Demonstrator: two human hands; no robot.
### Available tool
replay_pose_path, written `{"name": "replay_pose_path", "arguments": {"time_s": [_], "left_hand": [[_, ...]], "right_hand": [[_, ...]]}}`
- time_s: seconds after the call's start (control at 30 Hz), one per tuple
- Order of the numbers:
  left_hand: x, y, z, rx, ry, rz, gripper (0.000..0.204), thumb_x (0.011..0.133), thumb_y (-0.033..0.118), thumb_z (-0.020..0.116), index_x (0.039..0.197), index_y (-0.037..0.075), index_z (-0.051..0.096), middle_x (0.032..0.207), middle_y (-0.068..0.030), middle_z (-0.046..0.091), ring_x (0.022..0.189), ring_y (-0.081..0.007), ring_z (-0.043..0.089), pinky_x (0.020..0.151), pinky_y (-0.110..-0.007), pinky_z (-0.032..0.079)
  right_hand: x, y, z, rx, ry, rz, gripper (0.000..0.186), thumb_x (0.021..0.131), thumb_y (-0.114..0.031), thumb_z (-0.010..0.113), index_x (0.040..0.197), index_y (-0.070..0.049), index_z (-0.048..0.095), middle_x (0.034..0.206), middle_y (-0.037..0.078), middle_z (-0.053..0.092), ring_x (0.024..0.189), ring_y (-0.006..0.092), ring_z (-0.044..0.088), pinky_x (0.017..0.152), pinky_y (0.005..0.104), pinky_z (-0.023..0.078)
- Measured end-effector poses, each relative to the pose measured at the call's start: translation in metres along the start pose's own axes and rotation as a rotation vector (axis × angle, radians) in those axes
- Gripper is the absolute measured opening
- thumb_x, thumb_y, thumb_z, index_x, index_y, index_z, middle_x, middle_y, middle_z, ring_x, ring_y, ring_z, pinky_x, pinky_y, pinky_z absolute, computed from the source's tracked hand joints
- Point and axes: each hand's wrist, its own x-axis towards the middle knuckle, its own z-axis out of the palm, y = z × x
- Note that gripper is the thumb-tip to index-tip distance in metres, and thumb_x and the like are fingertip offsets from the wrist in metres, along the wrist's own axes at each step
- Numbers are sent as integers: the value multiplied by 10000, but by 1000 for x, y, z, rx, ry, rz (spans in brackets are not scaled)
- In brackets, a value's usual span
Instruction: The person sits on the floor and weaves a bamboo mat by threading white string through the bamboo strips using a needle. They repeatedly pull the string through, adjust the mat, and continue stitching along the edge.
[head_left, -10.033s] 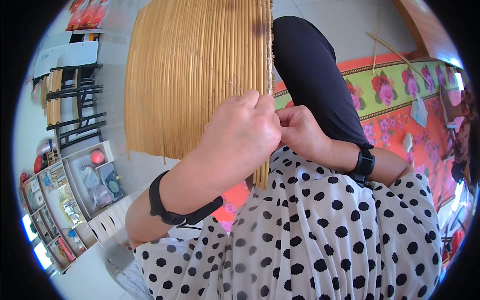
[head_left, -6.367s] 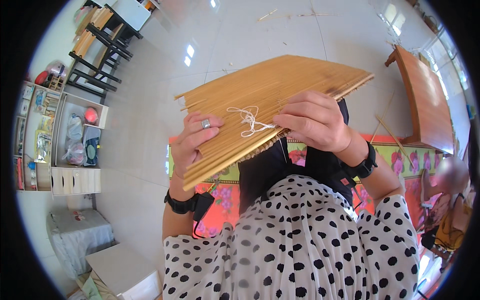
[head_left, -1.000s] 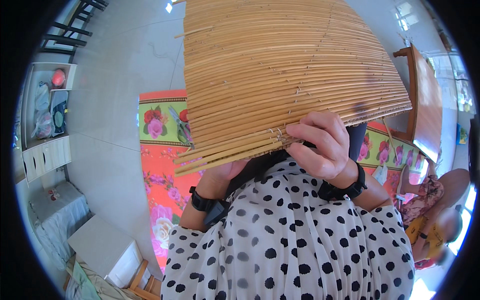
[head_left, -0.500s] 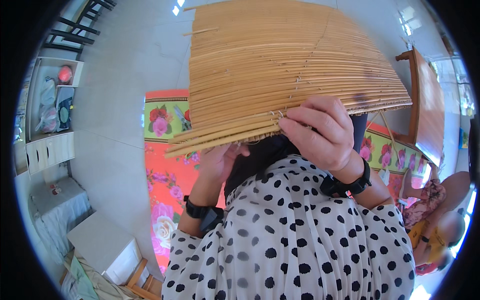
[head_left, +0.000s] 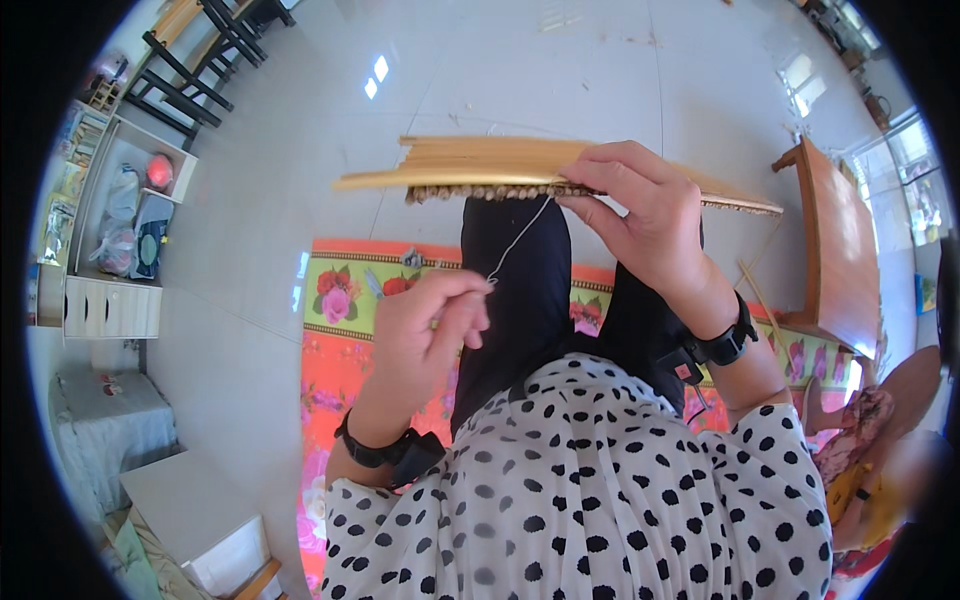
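A mat of thin tan sticks (head_left: 470, 158) bound with string is tilted nearly edge-on above my knees. My right hand (head_left: 640, 205) pinches its near edge between thumb and fingers, right of the middle. From that spot a thin white string (head_left: 522, 236) runs down and left to my left hand (head_left: 432, 325). The left fingers are closed on the string, a small loop showing at the fingertips. Near the right hand the outermost sticks jut past the mat's left end. Most of the mat's flat face is hidden at this angle.
A red and green flowered mat (head_left: 345, 300) lies under my legs. A wooden table (head_left: 840, 240) stands at the right, with loose sticks (head_left: 762, 300) near it. Another person (head_left: 865, 460) sits at the lower right. Shelves (head_left: 130, 220) and dark chairs (head_left: 180, 85) line the left.
The mat has tipped from showing its broad face to nearly edge-on. My left hand has come out from under the sticks, down and left, drawing the string taut. My right hand still grips the edge.
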Motion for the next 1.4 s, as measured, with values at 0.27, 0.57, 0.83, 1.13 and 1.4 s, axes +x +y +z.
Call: {"name": "replay_pose_path", "arguments": {"time_s": [0.27, 0.57, 0.83, 1.13, 1.4], "left_hand": [[68, 27, 28, 73, 20, 81, 86, 1010, 11, 605, 1079, 0, 655, 761, -57, 657, 586, -98, 620, 539, -238, 483], [95, 26, 36, 185, 207, 242, 56, 966, 56, 689, 991, 10, 667, 765, -121, 671, 588, -224, 630, 572, -313, 489], [93, 23, 42, 226, 210, 216, 127, 977, 42, 689, 1089, -3, 728, 718, -45, 699, 599, -64, 607, 572, -232, 489], [90, 31, 45, 257, 194, 168, 268, 951, 30, 709, 1217, 13, 734, 677, -49, 667, 580, -44, 533, 558, -228, 456], [90, 28, 49, 252, 194, 180, 283, 945, 27, 714, 1227, 9, 732, 640, -30, 637, 569, -35, 511, 542, -221, 440]], "right_hand": [[32, 16, -13, 98, 78, 172, 220, 801, -12, 843, 999, 3, 749, 922, 121, 730, 722, 212, 699, 640, 281, 567], [37, 21, -11, 78, 100, 197, 211, 795, -22, 840, 989, -18, 755, 887, 107, 732, 716, 219, 690, 641, 298, 553], [39, 21, -8, 65, 143, 184, 200, 799, -34, 843, 982, -24, 763, 884, 101, 743, 694, 208, 692, 617, 290, 549], [37, 21, -10, 76, 151, 201, 190, 798, -28, 842, 971, -22, 763, 884, 96, 747, 695, 193, 699, 615, 285, 553], [35, 19, -11, 63, 160, 189, 194, 793, -23, 843, 971, -27, 765, 872, 92, 747, 695, 189, 701, 614, 282, 553]]}}
